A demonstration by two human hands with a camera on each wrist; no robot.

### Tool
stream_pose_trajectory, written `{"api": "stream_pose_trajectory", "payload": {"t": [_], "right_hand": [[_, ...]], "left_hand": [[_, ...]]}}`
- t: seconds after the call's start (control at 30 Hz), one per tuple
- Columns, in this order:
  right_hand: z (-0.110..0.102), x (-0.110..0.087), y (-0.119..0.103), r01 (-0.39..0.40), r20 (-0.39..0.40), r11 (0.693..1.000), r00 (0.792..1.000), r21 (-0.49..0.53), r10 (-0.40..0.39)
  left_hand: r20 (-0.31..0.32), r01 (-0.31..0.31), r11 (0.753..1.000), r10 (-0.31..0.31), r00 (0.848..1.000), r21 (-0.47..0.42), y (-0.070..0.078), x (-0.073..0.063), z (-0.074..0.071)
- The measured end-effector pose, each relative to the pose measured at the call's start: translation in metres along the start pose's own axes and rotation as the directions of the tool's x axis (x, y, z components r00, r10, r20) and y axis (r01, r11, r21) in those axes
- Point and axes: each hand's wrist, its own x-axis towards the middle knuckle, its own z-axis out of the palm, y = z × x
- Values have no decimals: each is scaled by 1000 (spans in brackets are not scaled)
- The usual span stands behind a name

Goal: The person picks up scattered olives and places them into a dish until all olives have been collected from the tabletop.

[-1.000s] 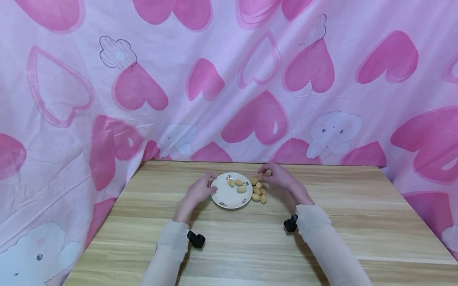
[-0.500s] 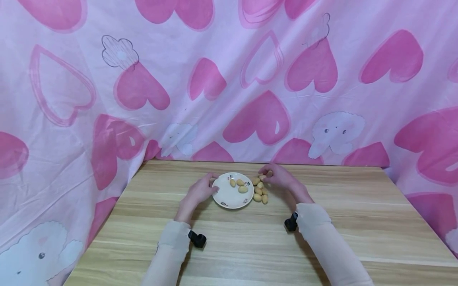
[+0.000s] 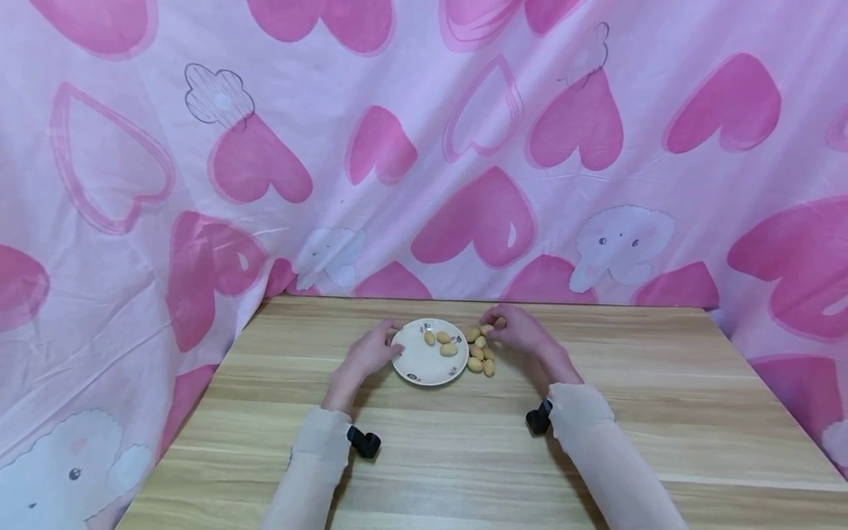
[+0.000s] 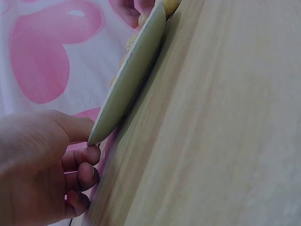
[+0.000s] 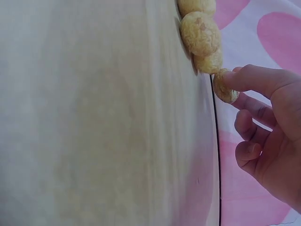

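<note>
A white plate (image 3: 422,372) with small printed motifs rests on the wooden table, carrying 3 tan walnuts (image 3: 448,350). My left hand (image 3: 371,352) pinches its left rim; in the left wrist view, the thumb side lies over the plate's edge (image 4: 123,96) and the other fingers curl below. Close against the plate's right side lies a cluster of several walnuts (image 3: 476,353). At the far end of that cluster, my right hand (image 3: 520,327) pinches one walnut (image 5: 225,87) between thumb and fingers. Whether this walnut is off the table, I cannot tell.
Behind the wooden table (image 3: 450,456) hangs a pink cloth (image 3: 397,221) with hearts, close beyond the far edge near both hands. Black wrist cameras (image 3: 364,442) jut inward from both sleeves.
</note>
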Motion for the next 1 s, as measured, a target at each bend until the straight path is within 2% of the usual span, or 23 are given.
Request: {"api": "stream_pose_trajectory", "payload": {"t": [0.57, 1.0], "right_hand": [[5, -16, -17, 67, -96, 995, 993, -70, -73], [20, -25, -36, 117, -73, 993, 990, -19, -118]], "left_hand": [[-2, 11, 1000, -11, 1000, 7, 2, 0, -1], [2, 9, 1000, -9, 1000, -1, 2, 0, 1]]}}
